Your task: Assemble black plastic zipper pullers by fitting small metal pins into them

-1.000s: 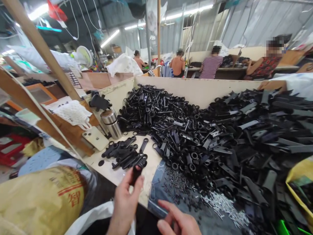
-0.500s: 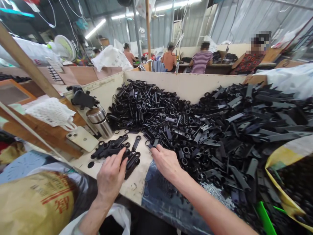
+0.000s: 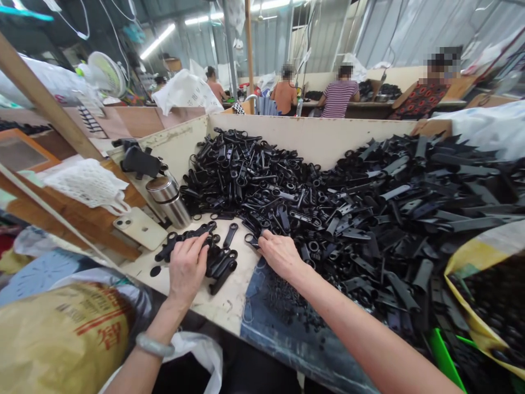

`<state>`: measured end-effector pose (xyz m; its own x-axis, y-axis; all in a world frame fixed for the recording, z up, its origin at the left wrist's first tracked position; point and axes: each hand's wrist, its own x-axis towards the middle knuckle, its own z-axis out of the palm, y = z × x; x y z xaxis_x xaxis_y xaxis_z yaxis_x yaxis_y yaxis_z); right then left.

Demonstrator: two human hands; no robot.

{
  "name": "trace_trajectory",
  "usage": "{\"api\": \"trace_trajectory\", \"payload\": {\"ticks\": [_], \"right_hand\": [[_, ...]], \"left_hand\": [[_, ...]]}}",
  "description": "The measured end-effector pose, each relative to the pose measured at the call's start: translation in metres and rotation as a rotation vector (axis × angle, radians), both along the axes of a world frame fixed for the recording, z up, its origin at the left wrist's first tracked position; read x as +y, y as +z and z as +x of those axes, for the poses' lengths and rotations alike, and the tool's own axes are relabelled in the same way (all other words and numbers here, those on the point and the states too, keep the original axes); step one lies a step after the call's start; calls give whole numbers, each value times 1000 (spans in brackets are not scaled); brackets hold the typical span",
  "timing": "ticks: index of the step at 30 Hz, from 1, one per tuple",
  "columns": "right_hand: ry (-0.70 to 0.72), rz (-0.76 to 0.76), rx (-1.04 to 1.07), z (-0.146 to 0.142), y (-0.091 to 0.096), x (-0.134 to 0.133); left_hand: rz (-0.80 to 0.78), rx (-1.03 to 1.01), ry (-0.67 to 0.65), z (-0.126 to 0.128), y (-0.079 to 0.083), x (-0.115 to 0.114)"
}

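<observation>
My left hand (image 3: 187, 267) is over a small group of black ring-ended plastic parts (image 3: 223, 268) on the pale tabletop. Its fingers are bent and close together; whatever lies under them is hidden. With thumb and fingertips closed, my right hand (image 3: 281, 254) pinches a black ring-ended part (image 3: 251, 239) at the near edge of the large heap. A single black part (image 3: 231, 234) lies apart between the two hands. Behind them rises the big heap of similar black parts (image 3: 241, 169).
Flat black strips (image 3: 410, 208) are piled on the right, beside a yellow-edged sack (image 3: 463, 262) and a green container (image 3: 445, 355). A steel flask (image 3: 174, 208) and a phone (image 3: 141, 227) stand and lie at left. Several people sit working beyond the pale back board (image 3: 311, 134).
My left hand has shifted slightly up and left over the small group, and a bracelet now shows on that wrist. My right hand still pinches a part near the heap's edge.
</observation>
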<state>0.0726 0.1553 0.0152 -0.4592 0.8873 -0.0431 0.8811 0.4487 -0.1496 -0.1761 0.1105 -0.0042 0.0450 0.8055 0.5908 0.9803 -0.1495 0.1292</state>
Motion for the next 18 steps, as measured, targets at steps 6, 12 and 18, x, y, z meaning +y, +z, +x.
{"api": "trace_trajectory", "payload": {"ticks": [6, 12, 18], "right_hand": [[-21, 64, 131, 5, 6, -14], [5, 84, 267, 13, 2, -36], [96, 115, 611, 30, -28, -54]], "left_hand": [[-22, -26, 43, 6, -8, 4], [-63, -69, 52, 21, -22, -6], [-123, -40, 61, 34, -14, -11]]}}
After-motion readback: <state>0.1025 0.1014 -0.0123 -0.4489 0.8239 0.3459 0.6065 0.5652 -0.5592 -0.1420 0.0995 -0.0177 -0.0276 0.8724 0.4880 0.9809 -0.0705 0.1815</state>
